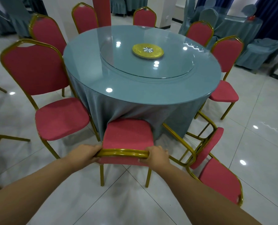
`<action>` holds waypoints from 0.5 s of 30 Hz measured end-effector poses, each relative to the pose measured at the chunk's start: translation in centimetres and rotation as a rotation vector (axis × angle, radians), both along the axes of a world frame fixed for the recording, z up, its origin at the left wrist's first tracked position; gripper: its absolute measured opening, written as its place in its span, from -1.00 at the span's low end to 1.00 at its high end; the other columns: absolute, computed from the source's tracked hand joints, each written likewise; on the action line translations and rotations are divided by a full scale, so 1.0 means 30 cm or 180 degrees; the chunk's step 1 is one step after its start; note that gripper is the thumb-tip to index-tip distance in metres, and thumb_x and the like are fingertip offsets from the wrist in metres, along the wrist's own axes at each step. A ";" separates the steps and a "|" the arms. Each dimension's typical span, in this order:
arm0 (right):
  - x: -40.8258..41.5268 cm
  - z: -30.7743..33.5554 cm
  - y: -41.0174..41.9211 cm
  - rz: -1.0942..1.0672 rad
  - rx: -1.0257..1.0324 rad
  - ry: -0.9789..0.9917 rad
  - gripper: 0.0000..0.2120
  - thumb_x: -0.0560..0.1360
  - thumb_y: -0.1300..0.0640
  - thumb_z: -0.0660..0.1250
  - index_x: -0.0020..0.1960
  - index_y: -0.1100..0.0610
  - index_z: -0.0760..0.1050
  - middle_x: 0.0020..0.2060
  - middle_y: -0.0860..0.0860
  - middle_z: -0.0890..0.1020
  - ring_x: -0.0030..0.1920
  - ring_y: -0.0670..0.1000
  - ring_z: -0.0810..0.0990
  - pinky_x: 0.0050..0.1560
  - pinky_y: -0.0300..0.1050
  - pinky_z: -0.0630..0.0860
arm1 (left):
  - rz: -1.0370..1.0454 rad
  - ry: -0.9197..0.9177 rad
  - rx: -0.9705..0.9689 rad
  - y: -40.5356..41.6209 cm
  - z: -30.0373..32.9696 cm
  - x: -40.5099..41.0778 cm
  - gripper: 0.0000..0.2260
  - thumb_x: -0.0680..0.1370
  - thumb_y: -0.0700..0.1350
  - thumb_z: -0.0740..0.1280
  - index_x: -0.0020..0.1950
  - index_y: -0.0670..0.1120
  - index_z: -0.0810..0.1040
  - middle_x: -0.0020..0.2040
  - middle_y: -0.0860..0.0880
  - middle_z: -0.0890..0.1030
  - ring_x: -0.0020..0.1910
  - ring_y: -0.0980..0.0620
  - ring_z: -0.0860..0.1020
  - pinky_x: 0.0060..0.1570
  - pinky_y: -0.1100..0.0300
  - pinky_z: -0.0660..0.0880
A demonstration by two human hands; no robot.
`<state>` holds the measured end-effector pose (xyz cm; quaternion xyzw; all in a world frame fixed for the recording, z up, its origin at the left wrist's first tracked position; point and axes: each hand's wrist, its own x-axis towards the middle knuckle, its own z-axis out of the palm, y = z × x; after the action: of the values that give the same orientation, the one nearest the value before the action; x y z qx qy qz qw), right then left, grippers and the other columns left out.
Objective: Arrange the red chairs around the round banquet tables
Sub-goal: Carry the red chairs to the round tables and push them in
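A round banquet table (151, 98) with a blue-grey cloth and glass top fills the middle of the head view. Directly in front of me stands a red chair (127, 133) with a gold frame, its seat pushed against the tablecloth. My left hand (88, 153) grips the left end of its gold top rail. My right hand (156, 155) grips the right end. Several more red chairs ring the table, one close on the left (50, 95). Another red chair (216, 168) lies tipped on its side on the floor to my right.
A glass turntable (118, 62) with a gold centre disc (148, 49) sits on the table. Gold chair legs (8, 138) poke in at the left edge. Tables and chairs with blue-grey covers (257, 51) stand at the back right. The tiled floor is glossy.
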<state>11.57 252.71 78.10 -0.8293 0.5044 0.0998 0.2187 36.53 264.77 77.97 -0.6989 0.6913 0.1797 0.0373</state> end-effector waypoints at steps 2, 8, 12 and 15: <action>0.032 -0.009 0.010 -0.0038 0.0023 -0.0071 -0.74 0.41 -0.25 0.35 -0.26 -0.09 0.41 -0.18 -0.07 0.55 -0.01 0.00 0.48 0.19 0.04 0.33 | 0.0074 0.0105 -0.0030 0.011 0.007 0.028 -0.88 0.57 0.01 0.28 0.01 0.14 0.33 -0.23 0.24 0.40 -0.25 0.27 0.43 -0.30 0.46 0.31; 0.035 -0.001 0.016 0.0035 0.0164 -0.0234 -0.82 0.43 -0.14 0.38 -0.19 -0.07 0.45 -0.22 -0.07 0.54 -0.11 -0.03 0.53 0.05 -0.07 0.41 | 0.0331 0.0279 -0.0004 -0.019 0.005 0.013 -0.87 0.49 0.03 0.34 -0.07 0.02 0.45 -0.22 0.12 0.48 -0.22 0.16 0.47 -0.29 0.35 0.34; -0.011 0.017 0.008 -0.0039 0.0443 -0.0325 -0.63 0.44 -0.04 0.41 0.19 0.03 0.49 0.02 0.00 0.58 0.01 -0.01 0.54 0.15 -0.06 0.50 | 0.0123 0.0676 -0.0255 -0.088 0.047 -0.135 -0.86 0.48 0.12 0.35 -0.06 0.11 0.46 -0.24 0.16 0.48 -0.25 0.22 0.45 -0.29 0.34 0.35; -0.096 0.039 0.005 -0.0293 0.0439 -0.0258 -0.41 0.43 0.00 0.43 0.40 0.04 0.32 0.23 0.03 0.48 0.23 0.05 0.46 0.28 0.00 0.42 | -0.0105 0.0777 -0.0357 -0.155 0.077 -0.256 -0.76 0.48 0.19 0.31 0.07 0.13 0.49 -0.13 0.17 0.53 -0.17 0.20 0.49 -0.17 0.26 0.45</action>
<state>8.69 252.87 79.27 -0.7916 0.5246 0.0905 0.2999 28.86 260.11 80.28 -0.6614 0.7110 0.2238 -0.0832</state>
